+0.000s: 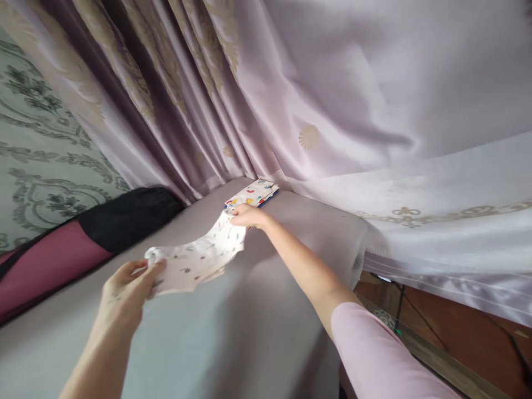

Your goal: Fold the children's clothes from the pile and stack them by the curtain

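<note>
A white cloth garment [199,257] with small scattered prints hangs stretched between my two hands above the grey surface. Its exact kind cannot be made out. My left hand [131,285] pinches the near left end, where the edge is bunched. The far right end is gripped by my right hand [248,216], thumb on top. Just beyond my right hand lies a folded stack of cloth [253,193], white with colourful prints and a blue layer underneath. Part of the stack's front edge is hidden by that hand.
The grey padded surface [191,338] ends at the right above a brown floor [469,332] with cables. A black and dark pink bag [128,216] lies along the patterned wall [37,138]. Mauve curtains [266,100] hang behind, reaching the surface's back edge.
</note>
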The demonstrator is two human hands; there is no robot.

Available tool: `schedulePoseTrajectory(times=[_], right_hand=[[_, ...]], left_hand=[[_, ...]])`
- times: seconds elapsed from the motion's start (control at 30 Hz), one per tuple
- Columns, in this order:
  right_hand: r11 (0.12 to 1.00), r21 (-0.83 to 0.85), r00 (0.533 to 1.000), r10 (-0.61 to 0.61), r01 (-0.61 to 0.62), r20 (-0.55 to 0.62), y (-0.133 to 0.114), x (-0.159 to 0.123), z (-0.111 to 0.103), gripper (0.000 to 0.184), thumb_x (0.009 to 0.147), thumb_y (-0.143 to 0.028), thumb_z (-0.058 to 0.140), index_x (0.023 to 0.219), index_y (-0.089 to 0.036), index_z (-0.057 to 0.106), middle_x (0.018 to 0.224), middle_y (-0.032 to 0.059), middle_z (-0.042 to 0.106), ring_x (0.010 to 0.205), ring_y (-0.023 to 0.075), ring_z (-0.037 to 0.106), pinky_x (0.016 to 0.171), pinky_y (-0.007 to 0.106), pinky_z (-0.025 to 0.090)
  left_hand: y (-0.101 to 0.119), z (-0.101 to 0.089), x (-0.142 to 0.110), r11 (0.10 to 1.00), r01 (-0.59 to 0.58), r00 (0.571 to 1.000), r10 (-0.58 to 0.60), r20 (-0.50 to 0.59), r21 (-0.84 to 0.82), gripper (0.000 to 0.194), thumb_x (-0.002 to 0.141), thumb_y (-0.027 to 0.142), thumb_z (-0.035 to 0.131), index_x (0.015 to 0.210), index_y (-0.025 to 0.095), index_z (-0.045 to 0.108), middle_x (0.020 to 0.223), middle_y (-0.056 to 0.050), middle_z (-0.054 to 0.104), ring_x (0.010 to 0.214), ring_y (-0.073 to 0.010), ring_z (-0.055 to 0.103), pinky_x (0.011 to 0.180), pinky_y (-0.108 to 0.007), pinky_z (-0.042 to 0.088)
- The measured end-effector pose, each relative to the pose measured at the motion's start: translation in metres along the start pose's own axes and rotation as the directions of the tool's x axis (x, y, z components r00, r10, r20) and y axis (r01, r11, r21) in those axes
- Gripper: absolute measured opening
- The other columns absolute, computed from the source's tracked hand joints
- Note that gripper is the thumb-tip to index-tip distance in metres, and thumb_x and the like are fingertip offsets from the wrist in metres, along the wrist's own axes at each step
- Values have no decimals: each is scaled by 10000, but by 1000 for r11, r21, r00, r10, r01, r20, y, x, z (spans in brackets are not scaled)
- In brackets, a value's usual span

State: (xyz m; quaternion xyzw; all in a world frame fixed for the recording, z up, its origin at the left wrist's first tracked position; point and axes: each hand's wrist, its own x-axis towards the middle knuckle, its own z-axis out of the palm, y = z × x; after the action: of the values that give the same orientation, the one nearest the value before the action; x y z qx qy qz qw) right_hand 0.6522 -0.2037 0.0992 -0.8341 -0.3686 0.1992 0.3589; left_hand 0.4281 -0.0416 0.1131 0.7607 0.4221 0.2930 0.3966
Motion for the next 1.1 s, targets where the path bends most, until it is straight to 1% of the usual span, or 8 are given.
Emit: schedulePoseTrajectory(times=[0.13,0.23,0.5,0.7,0.8,0.87,0.93,1.1], right_hand=[[984,146,948,140,-101,-286,51,-5,-57,317,733,-171,553,999,-164,725,823,21,723,680,133,644,515,164,402],[976,151,864,210,-157,-457,89,-15,-89,370,725,-148,561,1050,-191,734,904,17,744,785,148,671,605,168,443],[948,10,706,244,-318,-665,154,-42,-120,388,830,-119,491,1138,-200,713,1120,59,724,1045,185,656,874,229,454],[890,-101,680,261,-444,-686,165,-39,-109,389,898,-168,478,1249,-218,638,1233,81,672,1179,227,590,976,289,424],[842,-115,696,350,-527,-627,168,-37,-99,435,878,-166,504,1303,-189,593,1267,120,646,1194,263,576,961,328,438],[829,-116,704,381,-547,-600,170,-37,-94,470,841,-129,523,1303,-185,593,1259,128,649,1177,276,585,937,338,451],[827,-121,708,384,-549,-593,172,-36,-92,513,812,-72,507,1301,-196,594,1251,118,653,1166,266,592,926,326,452],[831,-138,694,344,-538,-633,175,-36,-93,535,845,-27,397,1295,-237,597,1257,78,648,1157,232,584,916,303,440]], left_hand=[[28,68,-4,922,168,969,-89,231,-348,366,553,269,740,834,176,525,527,76,552,383,-68,439,388,-170,301],[40,116,-17,854,252,933,-89,349,-456,377,575,203,727,893,168,528,631,42,622,481,-93,563,477,-193,436],[49,208,-51,665,503,781,-77,620,-551,366,688,122,706,1037,162,601,821,-45,720,680,-179,707,675,-321,580],[31,230,-61,669,543,768,-152,622,-508,401,772,100,680,1148,136,548,873,-66,703,647,-144,693,659,-281,575],[23,231,-64,718,490,803,-150,577,-494,623,793,194,715,1335,141,413,907,-71,685,648,-133,675,621,-253,551],[17,232,-66,771,388,846,-80,527,-505,797,770,271,750,1430,189,311,874,-35,667,639,-122,653,588,-222,520],[10,234,-69,818,244,870,53,490,-521,806,747,330,764,1426,205,349,836,-10,647,662,-119,636,591,-201,496],[-2,236,-71,897,-87,860,287,422,-433,414,775,343,690,1156,192,631,832,-17,619,787,-158,614,747,-263,513]])
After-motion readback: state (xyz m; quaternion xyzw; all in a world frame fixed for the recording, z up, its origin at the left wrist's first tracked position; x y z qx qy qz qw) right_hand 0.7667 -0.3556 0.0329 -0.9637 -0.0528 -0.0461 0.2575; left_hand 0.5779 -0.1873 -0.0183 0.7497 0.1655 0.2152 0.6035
